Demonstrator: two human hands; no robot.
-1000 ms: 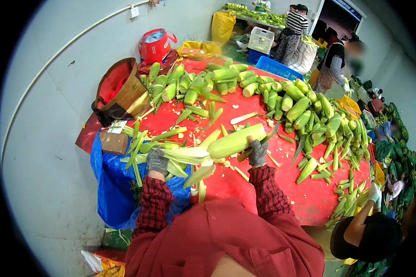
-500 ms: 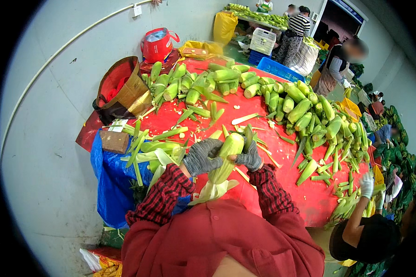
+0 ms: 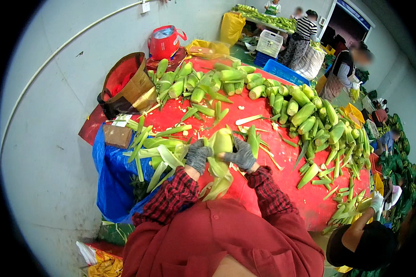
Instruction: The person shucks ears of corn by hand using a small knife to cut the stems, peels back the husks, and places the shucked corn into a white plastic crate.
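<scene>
An ear of corn (image 3: 221, 140) is between my gloved hands over the red-covered table (image 3: 203, 121), its pale green body partly in husk. My left hand (image 3: 198, 157), in a grey knit glove, closes on its left side. Across its lower right side, my right hand (image 3: 241, 155) presses with the thumb, fingers curled. Loose pale husk leaves (image 3: 221, 177) hang from the ear toward me. A darker green husk leaf (image 3: 253, 140) stands just beyond my right fingers; whether it is held is hidden.
Trimmed corn ears (image 3: 305, 113) are heaped at the right, with more ears (image 3: 189, 83) along the far left. Husk scraps (image 3: 164, 147) lie left of my hand. A brown-sided bin (image 3: 133, 87) and red bag (image 3: 164, 44) stand by the wall. A co-worker's gloved hand (image 3: 376, 201) works at right.
The ear is lower and more upright between my hands. Its husk hangs looser and more spread below. My right hand has shifted lower, and the dark green leaf leans farther right.
</scene>
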